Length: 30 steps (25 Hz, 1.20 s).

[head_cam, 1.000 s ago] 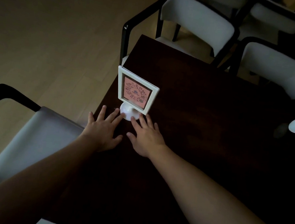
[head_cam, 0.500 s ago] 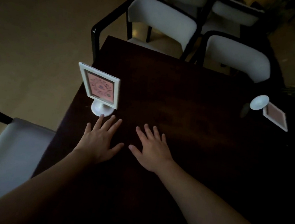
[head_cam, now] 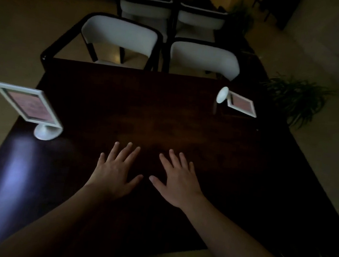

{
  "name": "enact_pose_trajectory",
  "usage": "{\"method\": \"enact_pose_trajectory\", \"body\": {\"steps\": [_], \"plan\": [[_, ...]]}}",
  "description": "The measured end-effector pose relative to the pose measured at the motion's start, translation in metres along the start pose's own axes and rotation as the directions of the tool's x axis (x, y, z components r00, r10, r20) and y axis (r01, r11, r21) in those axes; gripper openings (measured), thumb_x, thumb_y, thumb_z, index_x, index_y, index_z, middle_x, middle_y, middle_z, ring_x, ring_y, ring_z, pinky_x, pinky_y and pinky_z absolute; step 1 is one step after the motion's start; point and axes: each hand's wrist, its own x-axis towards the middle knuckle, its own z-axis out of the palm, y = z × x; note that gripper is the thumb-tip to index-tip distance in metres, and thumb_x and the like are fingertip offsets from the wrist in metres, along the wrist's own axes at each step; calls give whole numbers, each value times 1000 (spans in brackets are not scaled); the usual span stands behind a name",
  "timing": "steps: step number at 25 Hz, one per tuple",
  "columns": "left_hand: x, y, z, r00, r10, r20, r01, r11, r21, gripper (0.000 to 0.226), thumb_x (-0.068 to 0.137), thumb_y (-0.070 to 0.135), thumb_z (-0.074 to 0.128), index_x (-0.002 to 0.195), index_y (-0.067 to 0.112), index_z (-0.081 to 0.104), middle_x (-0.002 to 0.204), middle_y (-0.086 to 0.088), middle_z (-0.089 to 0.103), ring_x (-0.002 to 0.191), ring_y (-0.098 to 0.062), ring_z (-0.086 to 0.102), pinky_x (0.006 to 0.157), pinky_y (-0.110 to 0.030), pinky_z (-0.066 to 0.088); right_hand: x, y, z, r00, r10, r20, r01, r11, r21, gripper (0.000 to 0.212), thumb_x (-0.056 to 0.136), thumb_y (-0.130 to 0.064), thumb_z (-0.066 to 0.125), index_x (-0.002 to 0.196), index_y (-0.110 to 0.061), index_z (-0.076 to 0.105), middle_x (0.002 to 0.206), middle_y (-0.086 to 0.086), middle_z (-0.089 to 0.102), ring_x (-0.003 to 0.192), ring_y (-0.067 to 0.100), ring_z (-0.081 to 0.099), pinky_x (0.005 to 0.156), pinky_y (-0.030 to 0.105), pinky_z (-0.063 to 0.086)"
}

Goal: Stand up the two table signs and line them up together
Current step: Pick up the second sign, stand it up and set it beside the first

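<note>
Since the frame a second earlier, I saw both hands had left the round base of the upright white-framed table sign with a pink card (head_cam: 30,107) and lay near the table's middle. The left hand (head_cam: 114,174) and right hand (head_cam: 179,184) rested palm-down with fingers spread flat on the dark brown wooden table (head_cam: 166,111), holding nothing, thumbs nearly meeting. The upright sign stood on its white foot at the table's left edge, well apart from the left hand. The second white-framed table sign (head_cam: 239,102) lay tipped over near the far right corner, its round foot pointing left, well apart from the right hand. Bare tabletop lay between my hands and either sign. Two white-cushioned black-framed chairs (head_cam: 120,34) stood at the far side, and a green potted plant (head_cam: 296,99) sat beyond the right edge.
</note>
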Motion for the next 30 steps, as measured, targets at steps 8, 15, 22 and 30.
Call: {"method": "enact_pose_trajectory", "body": {"steps": [8,15,22,30], "plan": [[-1,171,6,995,85,-44,-84,996,13,88,85,77,29,152,39,-16,162,5,-19,146,-29,-20,117,-61,6,-105,139,-24,989,50,-140,-50,999,5,87,83,-85,21,157,-40,12,170,-1,8,155,30,5,118,60,10],[26,247,-11,982,164,-96,-164,986,13,89,87,75,33,151,40,-18,161,6,-21,145,-27,-23,116,-61,5,-122,213,-51,965,160,-208,-156,987,37,90,80,-86,21,156,-41,9,170,-3,8,155,28,7,119,57,13],[103,270,-27,973,204,-112,-202,979,32,89,88,74,35,151,38,-17,162,5,-20,145,-27,-24,116,-63,6,-88,256,-94,947,240,-213,-225,970,94,84,88,-77,40,158,-38,15,170,-1,10,154,26,12,121,52,19],[188,269,-23,966,244,-88,-242,970,38,91,86,75,35,149,40,-20,159,6,-25,143,-28,-27,114,-63,2,-34,290,-129,920,319,-228,-292,946,143,81,93,-62,54,160,-31,20,169,1,14,153,26,17,119,46,25]]}}
